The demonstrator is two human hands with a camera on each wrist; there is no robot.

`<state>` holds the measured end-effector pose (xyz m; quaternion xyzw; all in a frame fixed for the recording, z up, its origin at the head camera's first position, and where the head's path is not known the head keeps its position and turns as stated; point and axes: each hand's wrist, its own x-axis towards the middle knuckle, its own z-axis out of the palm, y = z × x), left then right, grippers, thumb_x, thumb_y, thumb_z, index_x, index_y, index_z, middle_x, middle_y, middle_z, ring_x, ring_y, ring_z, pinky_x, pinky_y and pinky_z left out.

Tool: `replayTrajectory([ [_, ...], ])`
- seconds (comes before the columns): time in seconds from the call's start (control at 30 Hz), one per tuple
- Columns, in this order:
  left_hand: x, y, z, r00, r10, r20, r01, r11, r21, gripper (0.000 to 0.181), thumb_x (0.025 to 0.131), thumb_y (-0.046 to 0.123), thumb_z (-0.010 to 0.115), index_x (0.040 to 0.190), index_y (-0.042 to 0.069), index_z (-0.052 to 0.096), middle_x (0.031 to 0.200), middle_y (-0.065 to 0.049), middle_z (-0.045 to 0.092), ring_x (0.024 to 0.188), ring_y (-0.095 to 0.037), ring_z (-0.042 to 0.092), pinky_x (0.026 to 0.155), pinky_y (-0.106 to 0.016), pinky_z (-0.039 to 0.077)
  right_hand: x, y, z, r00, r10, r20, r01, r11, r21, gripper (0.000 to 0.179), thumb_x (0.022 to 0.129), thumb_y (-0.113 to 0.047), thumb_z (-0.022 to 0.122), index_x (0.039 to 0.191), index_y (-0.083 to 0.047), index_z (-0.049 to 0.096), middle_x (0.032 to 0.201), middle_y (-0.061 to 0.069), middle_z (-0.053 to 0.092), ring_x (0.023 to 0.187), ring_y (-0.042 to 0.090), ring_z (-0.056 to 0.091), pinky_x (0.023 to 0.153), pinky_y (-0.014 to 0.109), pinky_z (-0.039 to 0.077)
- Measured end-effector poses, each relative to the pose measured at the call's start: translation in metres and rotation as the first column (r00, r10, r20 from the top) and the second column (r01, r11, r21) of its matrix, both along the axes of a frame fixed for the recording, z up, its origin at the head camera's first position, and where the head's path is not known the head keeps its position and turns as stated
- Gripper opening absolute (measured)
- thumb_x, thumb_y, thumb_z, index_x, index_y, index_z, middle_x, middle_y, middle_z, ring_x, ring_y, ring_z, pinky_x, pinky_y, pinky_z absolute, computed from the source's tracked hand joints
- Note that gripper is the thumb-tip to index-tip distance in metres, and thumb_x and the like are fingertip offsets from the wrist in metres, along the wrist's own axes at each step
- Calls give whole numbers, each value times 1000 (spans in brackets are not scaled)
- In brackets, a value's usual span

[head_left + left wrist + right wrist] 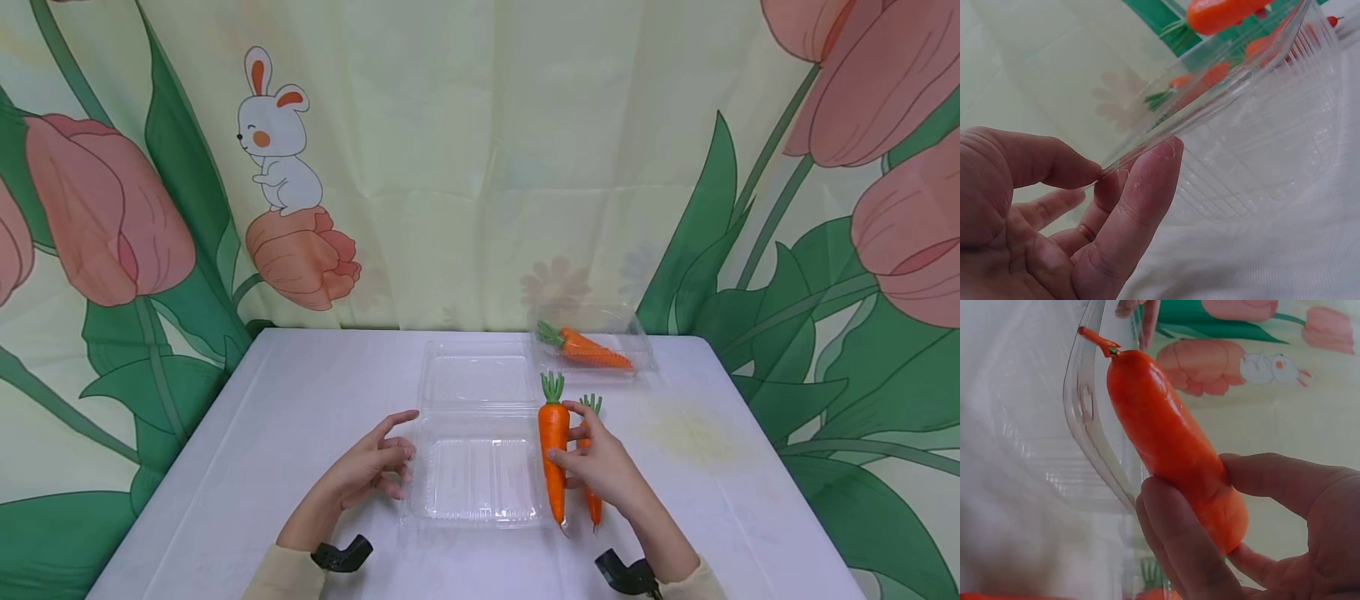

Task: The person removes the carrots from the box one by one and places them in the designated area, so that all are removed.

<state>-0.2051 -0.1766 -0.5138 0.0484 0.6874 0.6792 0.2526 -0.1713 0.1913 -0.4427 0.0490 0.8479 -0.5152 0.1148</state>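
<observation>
An open clear plastic clamshell box (pixel 480 483) lies on the table, its lid (pixel 478 375) folded back on the far side. My left hand (pixel 375 458) is at the box's left side; in the left wrist view its thumb (pixel 1066 164) and fingers pinch the clear rim. An orange toy carrot (pixel 553 442) with a green top is held between the thumb and fingers of my right hand (pixel 607 467), over the box's right edge. In the right wrist view the held carrot (pixel 1166 437) shows its thin root tip beside the rim. Partly behind the right hand lies another carrot (pixel 592 507).
Behind and to the right stands a second clear box (pixel 645 360) with carrots (pixel 596 350) in it. A white cloth covers the table (pixel 300 367). Behind it hangs a curtain (pixel 465 167) printed with tulips and a rabbit.
</observation>
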Motion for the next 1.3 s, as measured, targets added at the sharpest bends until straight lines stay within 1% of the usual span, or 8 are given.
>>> replayTrajectory([
  [0.17,0,1,0,1000,11,1,-11,1000,-11,72,100,9,62,162,20,26,97,-10,59,71,-16,62,58,-31,61,-1,15,0,1000,-18,14,18,999,47,80,91,-20,78,156,-15,32,133,25,53,88,24,66,69,39,63],
  [0.27,-1,1,0,1000,16,3,-16,1000,-17,72,100,10,62,161,21,27,96,-9,59,71,-16,62,58,-31,61,0,25,-3,999,-43,24,42,997,62,81,91,-20,78,156,-13,30,133,27,51,89,25,66,69,38,63],
  [0.5,-1,1,0,1000,25,-2,-25,999,-28,71,100,11,62,161,20,27,95,-10,60,71,-16,62,58,-30,60,0,51,-10,995,-89,47,83,990,110,86,91,-23,78,158,-11,25,132,29,50,95,28,66,70,38,64],
  [0.67,-1,1,1,1000,27,-5,-27,999,-40,71,100,11,62,161,21,27,95,-10,59,71,-16,62,58,-30,60,1,65,-17,993,-103,57,95,987,127,87,91,-23,77,158,-9,23,131,31,49,96,30,66,70,39,64],
  [0.87,-1,2,0,1000,27,0,-27,999,-36,70,101,11,62,161,20,27,94,-10,59,71,-16,61,58,-30,60,1,77,-27,991,-106,78,92,981,171,88,91,-22,76,158,-7,21,129,32,47,88,26,64,71,38,63],
  [1.07,-1,2,-1,1000,26,8,-26,999,-33,70,101,11,62,161,20,27,94,-9,59,71,-15,62,58,-29,60,-2,82,-38,989,-120,90,101,977,189,88,91,-20,75,158,-6,19,129,34,47,79,25,63,66,36,62],
  [1.3,0,2,1,1000,30,1,-29,999,-37,70,101,12,62,161,20,27,93,-9,59,71,-15,62,58,-29,60,-7,85,-51,986,-139,95,116,969,218,89,91,-18,74,158,-5,17,126,33,47,77,25,60,63,34,61],
])
